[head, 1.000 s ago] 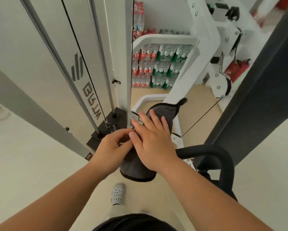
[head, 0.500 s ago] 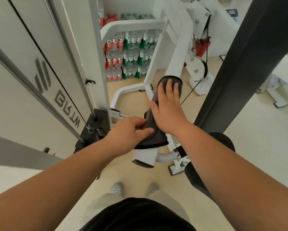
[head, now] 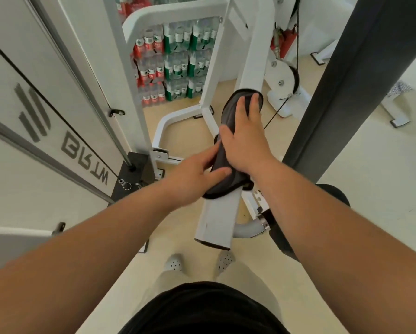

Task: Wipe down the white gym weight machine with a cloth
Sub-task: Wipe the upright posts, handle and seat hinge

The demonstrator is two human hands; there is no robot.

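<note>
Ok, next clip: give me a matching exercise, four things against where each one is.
1. cloth
2. right hand
3. bottles
4. shoes

A. stacked behind the frame
B. draped over the white bar
C. on the floor below the bar's end
D. flat on top of the cloth

Pairs: 1-B, 2-D, 3-A, 4-C
</note>
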